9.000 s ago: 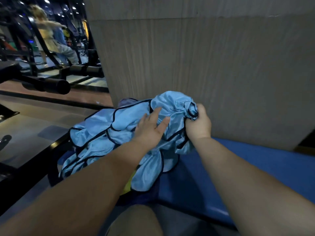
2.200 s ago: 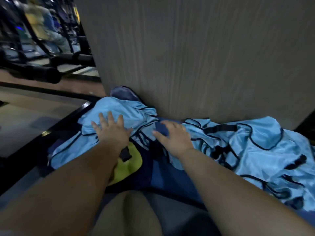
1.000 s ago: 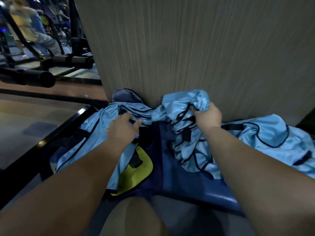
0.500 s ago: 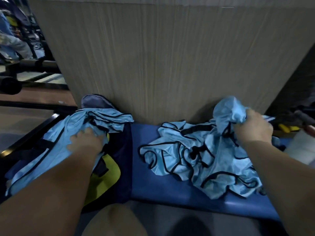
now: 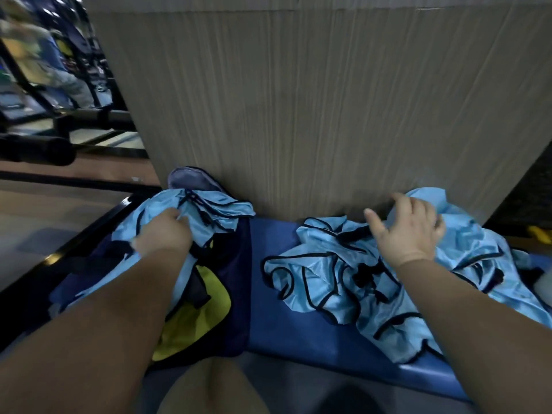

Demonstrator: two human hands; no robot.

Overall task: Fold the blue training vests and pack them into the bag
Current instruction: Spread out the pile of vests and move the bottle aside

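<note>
Head view: left hand (image 5: 162,233) grips vests (image 5: 215,209) on the bag (image 5: 237,282), right hand (image 5: 409,231) spread over a loose pile (image 5: 325,282) I fear may slide off the bench (image 5: 298,333).

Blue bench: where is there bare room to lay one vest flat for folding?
One bare strip of bench runs between the navy bag and the crumpled vest pile, widening toward the front edge. Right of it the pile covers the seat; left, the bag and its vests crowd it.

Shiny light-blue cloth vests (image 5: 343,282), smooth padded bench (image 5: 298,330), ribbed matt wall (image 5: 298,100).
</note>
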